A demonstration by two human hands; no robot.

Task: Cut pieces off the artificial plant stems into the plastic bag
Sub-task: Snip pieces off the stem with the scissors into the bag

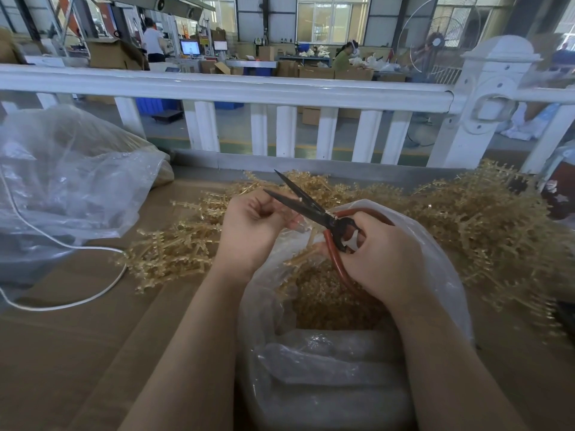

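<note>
My right hand [379,259] grips the red handles of black scissors [306,202], whose blades stand apart and point up-left. My left hand [252,228] pinches a thin golden plant stem [300,256] that runs down toward the scissor handles, over the mouth of a clear plastic bag [441,265]. Golden cut pieces [323,303] lie inside the bag. Heaps of golden artificial plant stems [485,225] cover the cardboard table behind and right of the bag, with a smaller pile [174,250] to the left.
A large crumpled clear bag [71,181] sits at the far left, with a white cord [77,275] looping across the cardboard. A white railing [236,88] runs along the table's far edge. A dark object [563,188] stands at the right edge.
</note>
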